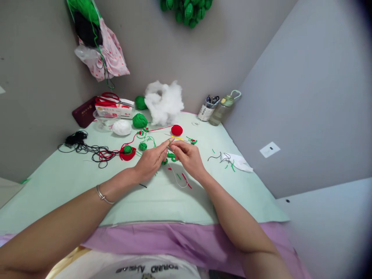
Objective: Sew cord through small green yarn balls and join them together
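Note:
My left hand [151,158] and my right hand [188,157] meet above the middle of the table. The left fingers are pressed together around something small, with a bit of green showing at the fingertips. My right thumb and forefinger pinch close against them; what they grip is too small to make out. Below both hands hangs a loop of white yarn [178,179]. Small green crocheted pieces [172,156] show under the hands, partly hidden. Just beyond the fingertips is a yellow-handled crochet hook [178,138], close to a red yarn ball [176,130].
Tangled black yarn [76,138] spreads at the left. Behind are green yarn [140,121], white yarn [121,127], fluffy stuffing [164,102] and red scissors [108,99] on a box. A pen cup [207,111] and bottle [222,110] stand back right. Yarn scraps lie near a white cloth [238,162].

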Tool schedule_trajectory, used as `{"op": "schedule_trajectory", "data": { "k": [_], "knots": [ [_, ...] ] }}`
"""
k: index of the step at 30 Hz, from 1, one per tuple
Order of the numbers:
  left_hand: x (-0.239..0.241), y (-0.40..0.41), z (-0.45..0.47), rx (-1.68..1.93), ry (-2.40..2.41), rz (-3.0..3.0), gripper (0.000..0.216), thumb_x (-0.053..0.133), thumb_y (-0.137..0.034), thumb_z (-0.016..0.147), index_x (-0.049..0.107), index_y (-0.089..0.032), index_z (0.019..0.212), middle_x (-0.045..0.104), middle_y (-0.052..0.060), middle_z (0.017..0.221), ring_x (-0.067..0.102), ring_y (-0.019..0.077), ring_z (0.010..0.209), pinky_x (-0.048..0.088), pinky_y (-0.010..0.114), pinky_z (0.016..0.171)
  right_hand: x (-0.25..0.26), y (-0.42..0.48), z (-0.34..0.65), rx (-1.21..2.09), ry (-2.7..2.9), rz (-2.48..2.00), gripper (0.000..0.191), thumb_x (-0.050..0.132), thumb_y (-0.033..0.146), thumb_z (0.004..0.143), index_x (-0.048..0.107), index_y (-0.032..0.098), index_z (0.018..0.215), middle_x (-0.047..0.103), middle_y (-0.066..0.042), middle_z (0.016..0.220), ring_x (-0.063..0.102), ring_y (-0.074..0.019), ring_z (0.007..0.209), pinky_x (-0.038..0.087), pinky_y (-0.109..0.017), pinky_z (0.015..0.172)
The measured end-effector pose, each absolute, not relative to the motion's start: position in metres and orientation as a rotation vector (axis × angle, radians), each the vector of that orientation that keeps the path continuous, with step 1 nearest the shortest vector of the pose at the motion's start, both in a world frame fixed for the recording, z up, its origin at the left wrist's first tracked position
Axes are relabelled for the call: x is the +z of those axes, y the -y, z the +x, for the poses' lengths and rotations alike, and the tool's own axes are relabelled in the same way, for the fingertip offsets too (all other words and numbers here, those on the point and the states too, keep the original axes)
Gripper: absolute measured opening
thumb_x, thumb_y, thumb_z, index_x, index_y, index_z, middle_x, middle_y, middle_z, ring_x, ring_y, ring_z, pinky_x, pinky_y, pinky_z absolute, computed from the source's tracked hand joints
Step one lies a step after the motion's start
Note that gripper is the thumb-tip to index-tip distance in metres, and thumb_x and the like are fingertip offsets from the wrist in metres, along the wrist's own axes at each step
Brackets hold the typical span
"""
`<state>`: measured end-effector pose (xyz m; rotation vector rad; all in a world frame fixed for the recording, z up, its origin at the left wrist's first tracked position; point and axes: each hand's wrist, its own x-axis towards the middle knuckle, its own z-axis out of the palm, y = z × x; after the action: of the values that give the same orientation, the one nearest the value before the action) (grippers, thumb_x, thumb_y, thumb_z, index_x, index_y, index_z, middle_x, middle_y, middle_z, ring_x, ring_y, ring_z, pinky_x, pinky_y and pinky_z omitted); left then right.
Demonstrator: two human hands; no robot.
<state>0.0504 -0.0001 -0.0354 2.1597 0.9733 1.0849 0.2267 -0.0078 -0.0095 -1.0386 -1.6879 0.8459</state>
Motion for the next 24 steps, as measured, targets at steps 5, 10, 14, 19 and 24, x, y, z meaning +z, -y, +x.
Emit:
{"op": "schedule_trajectory", "data": {
  "k": [5,10,14,19,24],
  "knots": [
    [-0.0365,-0.0001,0.0508,1.087,-0.989,2.188,0.052,0.034,-0.028,0.102,0.043,-0.013,0.151,0.061,0.001,0.074,0.053,0.0137,0.065,0.045,0.026,0.07,-0.002,0.011,0.2252,0.92,1.652,-1.015,0.021,0.059,0.034,0.091,0.07,0.016,0.09,0.048,0.005,0.058,0.042,-0.0085,0.052,0.033,-0.024,0.05],
    [-0.0362,-0.0002,0.0509,1.07,-1.013,2.207,0.053,0.033,-0.029,0.102,0.043,-0.014,0.151,0.062,0.001,0.074,0.054,0.0143,0.065,0.044,0.026,0.069,-0.0001,0.012,0.2252,0.94,1.662,-1.039,0.023,0.059,0.037,0.091,0.07,0.017,0.089,0.047,0.005,0.058,0.041,-0.0089,0.052,0.032,-0.025,0.051],
    [-0.035,0.0003,0.0509,1.08,-1.018,2.225,0.053,0.034,-0.029,0.101,0.044,-0.016,0.151,0.062,0.001,0.075,0.054,0.0139,0.065,0.043,0.025,0.067,0.0,0.012,0.2247,0.95,1.671,-1.05,0.023,0.059,0.037,0.092,0.069,0.017,0.087,0.045,0.005,0.056,0.039,-0.0089,0.051,0.03,-0.025,0.051],
    [-0.0347,0.0008,0.0511,1.059,-1.047,2.235,0.053,0.033,-0.028,0.101,0.044,-0.014,0.151,0.063,0.002,0.076,0.055,0.014,0.066,0.043,0.025,0.067,-0.0023,0.0097,0.2245,0.95,1.681,-1.048,0.022,0.057,0.034,0.092,0.068,0.017,0.084,0.045,0.005,0.056,0.04,-0.0087,0.052,0.031,-0.025,0.052],
    [-0.0383,-0.0004,0.0509,1.002,-1.062,2.24,0.052,0.032,-0.028,0.102,0.041,-0.016,0.152,0.062,0.001,0.076,0.056,0.0145,0.067,0.044,0.026,0.069,-0.0064,0.0045,0.2266,1.002,1.659,-1.067,0.02,0.057,0.032,0.09,0.068,0.016,0.085,0.044,0.006,0.056,0.038,-0.0083,0.05,0.03,-0.025,0.051]
  ]
}}
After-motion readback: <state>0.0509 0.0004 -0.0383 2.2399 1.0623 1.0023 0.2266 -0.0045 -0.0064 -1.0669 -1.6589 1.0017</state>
